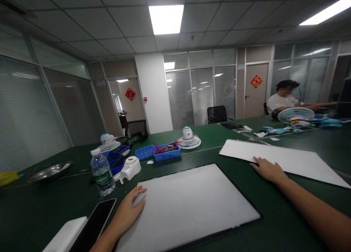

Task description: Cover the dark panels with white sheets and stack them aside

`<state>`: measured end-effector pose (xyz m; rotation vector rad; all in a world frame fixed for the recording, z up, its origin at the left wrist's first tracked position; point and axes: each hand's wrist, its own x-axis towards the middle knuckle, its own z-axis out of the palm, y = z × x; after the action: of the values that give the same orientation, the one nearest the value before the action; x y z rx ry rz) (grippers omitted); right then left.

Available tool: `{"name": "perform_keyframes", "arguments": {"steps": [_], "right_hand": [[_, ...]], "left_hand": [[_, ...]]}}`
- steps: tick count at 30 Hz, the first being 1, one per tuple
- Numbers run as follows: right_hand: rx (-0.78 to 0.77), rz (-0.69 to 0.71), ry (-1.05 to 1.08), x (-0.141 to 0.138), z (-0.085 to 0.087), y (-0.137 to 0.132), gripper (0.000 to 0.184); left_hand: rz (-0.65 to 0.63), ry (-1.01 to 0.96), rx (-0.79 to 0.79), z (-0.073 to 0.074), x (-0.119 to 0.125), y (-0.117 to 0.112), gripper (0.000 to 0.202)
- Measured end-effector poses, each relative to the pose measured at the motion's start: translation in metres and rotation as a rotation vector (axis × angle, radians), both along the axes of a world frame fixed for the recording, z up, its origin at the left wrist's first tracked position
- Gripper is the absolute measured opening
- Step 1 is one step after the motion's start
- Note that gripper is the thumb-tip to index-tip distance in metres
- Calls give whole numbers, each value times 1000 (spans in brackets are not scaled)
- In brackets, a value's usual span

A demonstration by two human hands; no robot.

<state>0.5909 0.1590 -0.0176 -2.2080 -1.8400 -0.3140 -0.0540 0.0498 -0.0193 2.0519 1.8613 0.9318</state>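
Observation:
A white rectangular panel with thin black edging (189,204) lies flat on the green table in front of me. Resting on its left edge is my left hand (128,210), fingers apart, thumb spread from the rest. Farther right, my right hand (270,170) lies flat on the near edge of a long white sheet or stack of sheets (285,157), its fingers stretched out. Whether there is one sheet or more, I cannot tell. Beside my left forearm are a dark-screened phone (94,226) and a white box (67,235).
Beyond the panel's left side stand a water bottle (102,175), a white plastic housing (131,168) and a blue bin of wired parts (167,155). A white fan part (188,139) sits behind. A metal dish (51,171) lies far left. A person (285,98) sits at back right.

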Motion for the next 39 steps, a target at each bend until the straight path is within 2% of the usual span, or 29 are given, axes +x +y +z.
{"name": "perform_keyframes", "arguments": {"steps": [3, 7, 10, 13, 16, 18, 20, 24, 26, 28, 32, 35, 37, 39], "right_hand": [[-68, -11, -7, 6, -9, 7, 39], [-62, -4, -41, 3, -8, -1, 37], [-18, 14, -45, -5, 4, -18, 41], [52, 55, -66, -25, 26, -37, 43], [114, 151, -103, -66, 48, -56, 40], [122, 286, -119, -105, 53, -71, 33], [99, 466, -127, -149, 48, -89, 28], [46, 790, -115, -225, 22, -132, 25], [52, 950, -83, -249, 14, -151, 19], [58, 1059, -38, -261, 16, -166, 18], [-34, 1208, 45, -264, 35, -182, 30], [-28, 1281, 124, -248, 43, -171, 42], [93, 1181, 160, -224, 42, -149, 43], [201, 949, 121, -186, 37, -118, 41]], "left_hand": [[3, 9, -2, -1, 2, 2, 50], [4, 4, -28, 0, 4, 3, 51], [3, -22, -40, 3, 5, 0, 53], [8, -56, -24, 5, 3, -4, 53], [11, -84, -14, 6, 1, -7, 54], [11, -104, -10, 5, 0, -8, 55], [10, -143, -9, 5, -1, -9, 58], [3, -244, -12, 3, -4, -10, 67], [2, -259, -12, 3, -5, -9, 66], [5, -245, -11, 3, -5, -8, 65], [39, -187, -18, 1, -3, -5, 71], [41, -146, -6, -2, -2, -3, 73], [31, -150, -3, -2, -2, -2, 70], [29, -165, -8, 0, -3, -2, 68]]}}
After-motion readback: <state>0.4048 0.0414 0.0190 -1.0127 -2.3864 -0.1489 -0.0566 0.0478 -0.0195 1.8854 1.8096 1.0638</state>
